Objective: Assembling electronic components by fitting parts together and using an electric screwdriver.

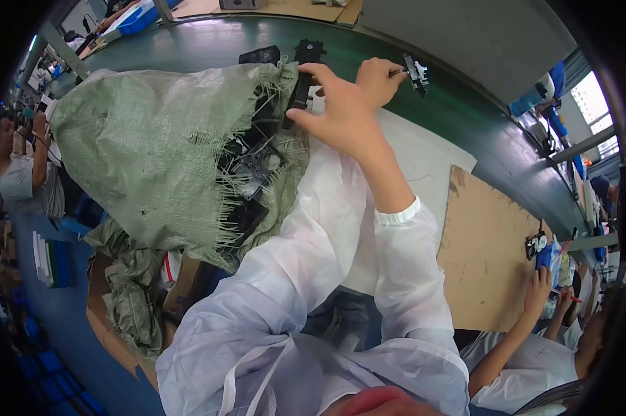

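A green woven sack (146,152) lies on its side on the dark green belt (209,45). Its frayed mouth faces right, and black plastic parts (250,170) spill from it. My right hand (348,104) reaches over the mouth. Its thumb and forefinger pinch a long black plastic part (303,73) at the sack's upper edge. Its other fingers are curled close to a small black part (416,73) on the belt. My left sleeve (306,229) runs up toward the sack's mouth. The left hand itself is hidden under my right hand and forearm.
A white sheet (424,156) and a brown board (486,256) lie on the bench to the right. A co-worker's hands (538,288) hold a small part at the lower right. Another person (22,173) stands at the left. More sacks and cardboard boxes (129,298) sit on the floor.
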The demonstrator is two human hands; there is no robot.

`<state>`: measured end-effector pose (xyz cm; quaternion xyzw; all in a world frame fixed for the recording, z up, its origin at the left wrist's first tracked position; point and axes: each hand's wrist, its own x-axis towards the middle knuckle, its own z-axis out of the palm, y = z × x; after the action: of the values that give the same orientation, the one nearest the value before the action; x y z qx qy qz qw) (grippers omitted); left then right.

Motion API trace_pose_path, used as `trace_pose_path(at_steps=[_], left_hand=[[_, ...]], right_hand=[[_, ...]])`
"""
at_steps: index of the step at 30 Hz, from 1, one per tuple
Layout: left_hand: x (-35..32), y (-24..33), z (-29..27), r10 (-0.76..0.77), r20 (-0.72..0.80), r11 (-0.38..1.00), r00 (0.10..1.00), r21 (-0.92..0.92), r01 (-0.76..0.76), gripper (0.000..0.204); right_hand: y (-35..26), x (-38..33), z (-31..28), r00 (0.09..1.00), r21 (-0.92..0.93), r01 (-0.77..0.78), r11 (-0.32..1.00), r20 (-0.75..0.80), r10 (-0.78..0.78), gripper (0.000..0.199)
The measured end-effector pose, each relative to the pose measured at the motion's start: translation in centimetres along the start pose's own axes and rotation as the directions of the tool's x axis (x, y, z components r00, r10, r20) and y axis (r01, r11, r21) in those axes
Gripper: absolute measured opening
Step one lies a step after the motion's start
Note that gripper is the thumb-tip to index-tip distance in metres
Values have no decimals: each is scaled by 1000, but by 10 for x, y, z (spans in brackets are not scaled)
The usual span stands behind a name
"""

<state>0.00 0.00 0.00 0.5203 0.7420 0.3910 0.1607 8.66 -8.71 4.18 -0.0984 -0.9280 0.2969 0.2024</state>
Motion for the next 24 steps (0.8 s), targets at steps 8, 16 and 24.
trace_pose_path(at_steps=[8,16,24], left_hand=[[-10,26,-23,198,-619,850,760,-277,-447,27],[-34,71,-63,53,-691,480,720,-615,-626,13],[-73,101,-92,117,-656,399,746,-656,-640,14]], right_hand=[[-3,-3,-57,911,540,299,787,-408,-66,65],[31,-29,-129,767,737,554,388,-632,106,53],[36,-37,-139,769,750,503,429,-615,174,54]])
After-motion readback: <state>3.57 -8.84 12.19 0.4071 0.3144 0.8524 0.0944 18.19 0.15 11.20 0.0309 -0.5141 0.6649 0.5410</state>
